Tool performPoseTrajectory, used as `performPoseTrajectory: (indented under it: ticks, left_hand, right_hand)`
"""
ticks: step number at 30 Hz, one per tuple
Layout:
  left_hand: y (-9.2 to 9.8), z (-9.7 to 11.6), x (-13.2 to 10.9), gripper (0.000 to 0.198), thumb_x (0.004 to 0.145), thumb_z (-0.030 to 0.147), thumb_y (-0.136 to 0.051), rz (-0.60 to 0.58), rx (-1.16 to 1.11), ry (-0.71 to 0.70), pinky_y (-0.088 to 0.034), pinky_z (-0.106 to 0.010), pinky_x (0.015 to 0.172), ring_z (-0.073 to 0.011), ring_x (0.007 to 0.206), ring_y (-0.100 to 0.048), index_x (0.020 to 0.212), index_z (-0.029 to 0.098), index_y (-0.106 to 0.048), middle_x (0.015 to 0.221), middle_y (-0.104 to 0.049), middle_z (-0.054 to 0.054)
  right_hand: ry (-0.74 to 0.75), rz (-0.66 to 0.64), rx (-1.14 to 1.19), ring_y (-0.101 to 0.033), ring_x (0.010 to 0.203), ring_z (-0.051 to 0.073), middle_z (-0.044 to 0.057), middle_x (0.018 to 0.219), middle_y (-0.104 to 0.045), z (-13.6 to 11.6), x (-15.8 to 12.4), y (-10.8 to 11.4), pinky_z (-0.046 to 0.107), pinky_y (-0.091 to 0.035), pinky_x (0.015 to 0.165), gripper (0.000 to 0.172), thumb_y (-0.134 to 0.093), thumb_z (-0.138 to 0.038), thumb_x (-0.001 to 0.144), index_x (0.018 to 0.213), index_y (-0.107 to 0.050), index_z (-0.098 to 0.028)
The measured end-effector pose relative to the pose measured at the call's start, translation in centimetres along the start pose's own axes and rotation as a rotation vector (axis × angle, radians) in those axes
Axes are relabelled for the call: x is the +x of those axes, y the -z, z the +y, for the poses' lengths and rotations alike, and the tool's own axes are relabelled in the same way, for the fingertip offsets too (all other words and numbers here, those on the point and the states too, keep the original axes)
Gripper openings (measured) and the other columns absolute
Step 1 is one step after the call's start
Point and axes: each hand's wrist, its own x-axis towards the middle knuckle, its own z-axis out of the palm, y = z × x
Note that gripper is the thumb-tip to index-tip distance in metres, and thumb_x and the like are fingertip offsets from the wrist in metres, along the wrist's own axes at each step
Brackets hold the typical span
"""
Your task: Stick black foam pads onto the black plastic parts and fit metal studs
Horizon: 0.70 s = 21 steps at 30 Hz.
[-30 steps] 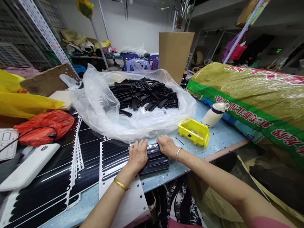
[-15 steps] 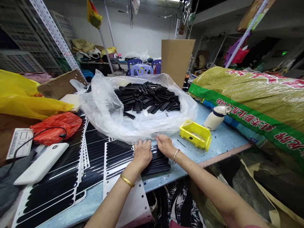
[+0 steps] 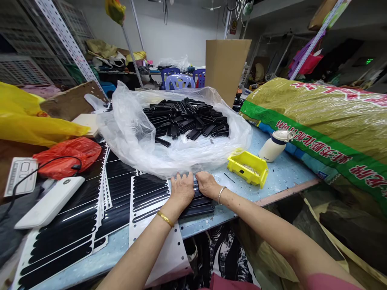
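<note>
My left hand (image 3: 182, 190) lies on a white sheet with black strips (image 3: 151, 197), its fingers pointing forward to the edge of the plastic bag. Close beside it, my right hand (image 3: 208, 186) has its fingers curled over glossy black strips (image 3: 198, 210); what its fingertips hold is hidden. Beyond both hands, a clear plastic bag (image 3: 178, 159) lies spread open with a heap of black slotted pieces (image 3: 189, 117) on it. More sheets of black strips (image 3: 72, 217) are stacked on the left of the table.
A yellow tray (image 3: 247, 168) of small beads and a white bottle (image 3: 274, 146) stand to the right, near a large green-edged sack (image 3: 326, 117). At left lie a white power bank (image 3: 50, 201), a red bag (image 3: 68, 157) and a yellow bag (image 3: 33, 117).
The view has shifted slightly. Both hands remain side by side at the strips, with my left fingers pressed forward a little differently.
</note>
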Motion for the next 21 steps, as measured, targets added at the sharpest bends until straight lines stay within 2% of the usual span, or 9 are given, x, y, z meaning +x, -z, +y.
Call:
performPoseTrajectory:
  ticks: [5,9,12,15,17,19,21]
  left_hand:
    - [-0.1,0.3,-0.1,0.045,0.087,0.008,-0.037,0.018,0.003,-0.002,-0.034,-0.051,0.090,-0.0362,0.115,-0.052,0.127,0.012,-0.056,0.105,-0.068,-0.019]
    - [0.4,0.3,0.1,0.045,0.085,0.006,-0.037,0.037,-0.017,-0.022,-0.035,-0.053,0.092,-0.0358,0.115,-0.053,0.123,0.013,-0.059,0.102,-0.069,-0.018]
    - [1.1,0.0,-0.4,0.046,0.086,0.009,-0.039,0.071,-0.045,-0.045,-0.033,-0.052,0.099,-0.0334,0.122,-0.049,0.129,0.017,-0.055,0.113,-0.068,-0.015]
    - [1.2,-0.3,-2.2,0.048,0.089,0.013,-0.037,0.144,-0.059,-0.013,-0.031,-0.050,0.103,-0.0327,0.130,-0.042,0.135,0.017,-0.050,0.130,-0.059,-0.016]
    - [0.7,-0.3,-3.6,0.048,0.089,0.014,-0.038,0.194,-0.038,0.010,-0.029,-0.052,0.105,-0.0364,0.135,-0.035,0.136,0.015,-0.050,0.140,-0.051,-0.018]
    - [-0.1,-0.1,-4.7,0.049,0.089,0.016,-0.040,0.172,-0.016,0.012,-0.028,-0.056,0.105,-0.0404,0.137,-0.031,0.137,0.016,-0.050,0.145,-0.045,-0.019]
    - [-0.6,0.1,-5.1,0.049,0.091,0.021,-0.040,0.132,-0.009,0.017,-0.028,-0.059,0.102,-0.0433,0.137,-0.029,0.139,0.018,-0.049,0.147,-0.043,-0.018]
  right_hand:
    - [-0.034,0.058,0.011,-0.057,0.078,0.019,0.010,0.083,-0.066,1.4,-0.5,0.2,0.028,-0.039,0.074,0.025,-0.040,-0.009,0.091,0.084,-0.063,-0.013]
    - [-0.117,0.141,0.019,-0.058,0.075,0.020,0.010,0.079,-0.066,3.2,-1.6,2.0,0.029,-0.040,0.071,0.027,-0.039,-0.014,0.093,0.083,-0.064,-0.014]
    - [-0.177,0.221,0.034,-0.059,0.073,0.021,0.009,0.076,-0.066,3.8,-3.2,3.4,0.029,-0.041,0.069,0.034,-0.034,-0.020,0.097,0.081,-0.064,-0.015]
    - [-0.193,0.284,0.062,-0.061,0.079,0.021,0.009,0.082,-0.067,2.6,-4.9,3.7,0.030,-0.044,0.074,0.037,-0.030,-0.023,0.099,0.088,-0.065,-0.016]
    - [-0.191,0.316,0.078,-0.062,0.091,0.022,0.013,0.096,-0.069,0.8,-5.7,3.0,0.032,-0.045,0.082,0.035,-0.031,-0.023,0.099,0.101,-0.065,-0.014]
    - [-0.165,0.328,0.087,-0.059,0.105,0.026,0.016,0.113,-0.066,-1.2,-6.0,2.0,0.037,-0.044,0.091,0.032,-0.038,-0.026,0.097,0.113,-0.063,-0.013]
    - [-0.124,0.284,0.085,-0.055,0.114,0.029,0.016,0.126,-0.061,-2.6,-5.9,1.2,0.042,-0.043,0.095,0.032,-0.045,-0.027,0.094,0.119,-0.061,-0.015]
